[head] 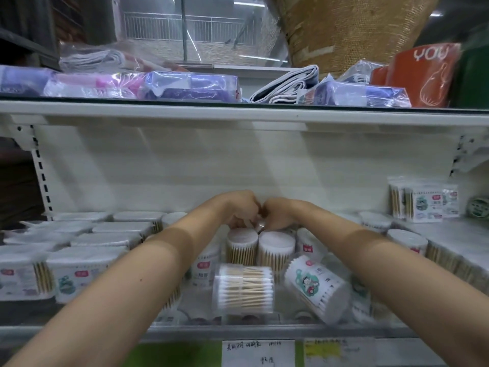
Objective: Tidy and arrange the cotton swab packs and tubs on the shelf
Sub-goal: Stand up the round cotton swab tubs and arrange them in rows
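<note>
1. I see my left hand and right hand meeting knuckle to knuckle at the far middle of the shelf, both with fingers curled downward.
2. Between them there is something small and clear at the fingertips (too blurred for me to name), and I cannot tell which hand actually pinches it.
3. Just below the hands stand two upright tubs of cotton swabs, side by side and touching, white tips up.
4. Nearer to me a clear tub lies on its side, swabs pointing left and right.
5. Just right of it a tilted tub with a cartoon label leans toward the near right.
6. On the left, flat rectangular packs sit in rows from near to far.
7. At the far right, standing packs lean against the back wall, with more round tubs in front of them.
8. The shelf above holds wrapped cloth bundles and an orange bag.
</note>
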Demonstrator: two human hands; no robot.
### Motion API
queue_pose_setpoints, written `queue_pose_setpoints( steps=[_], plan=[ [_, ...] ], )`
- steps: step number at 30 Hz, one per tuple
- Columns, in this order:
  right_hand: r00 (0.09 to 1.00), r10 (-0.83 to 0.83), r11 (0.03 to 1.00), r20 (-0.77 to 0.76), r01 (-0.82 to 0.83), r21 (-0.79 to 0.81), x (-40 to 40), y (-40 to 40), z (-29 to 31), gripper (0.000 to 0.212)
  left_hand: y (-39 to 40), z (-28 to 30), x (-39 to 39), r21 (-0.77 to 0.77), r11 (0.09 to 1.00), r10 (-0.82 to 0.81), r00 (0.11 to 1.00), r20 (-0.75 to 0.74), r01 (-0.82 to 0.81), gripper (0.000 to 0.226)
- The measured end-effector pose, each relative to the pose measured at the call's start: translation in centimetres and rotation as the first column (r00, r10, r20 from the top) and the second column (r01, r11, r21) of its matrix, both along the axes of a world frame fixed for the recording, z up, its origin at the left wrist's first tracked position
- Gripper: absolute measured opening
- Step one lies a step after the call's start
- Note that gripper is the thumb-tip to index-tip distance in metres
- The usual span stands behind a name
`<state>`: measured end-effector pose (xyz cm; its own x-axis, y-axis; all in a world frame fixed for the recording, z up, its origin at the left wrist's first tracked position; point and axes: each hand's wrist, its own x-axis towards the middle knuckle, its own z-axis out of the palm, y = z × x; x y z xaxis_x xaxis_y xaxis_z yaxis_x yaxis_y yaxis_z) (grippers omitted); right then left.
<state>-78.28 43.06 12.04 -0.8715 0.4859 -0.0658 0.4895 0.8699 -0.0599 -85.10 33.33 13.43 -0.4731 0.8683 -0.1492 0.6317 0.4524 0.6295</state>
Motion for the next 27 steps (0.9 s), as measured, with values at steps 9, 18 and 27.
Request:
queue_pose_setpoints(
  steps=[9, 18, 27],
  plan=[
    [0.973, -0.045, 0.993, -0.228, 0.019, -0.117, 1.1, 0.8, 1.8, 0.040, -1.8, -0.3, -1.3, 0.200, 0.972, 0.096, 0.986, 0.134, -0.122, 0.020],
    [0.842, -0.157, 0.939, -0.516, -0.034, -0.342, 4.6, 1.5, 3.4, 0.035, -0.6, -0.1, -0.5, 0.419, 0.899, -0.023, 0.943, 0.331, -0.125, 0.033],
    [0.876, -0.123, 0.975, -0.466, 0.020, -0.219, 5.8, 2.8, 2.7, 0.047, 1.8, -1.3, -0.1, 0.458, 0.879, -0.018, 0.951, 0.308, -0.131, 0.020]
  ],
)
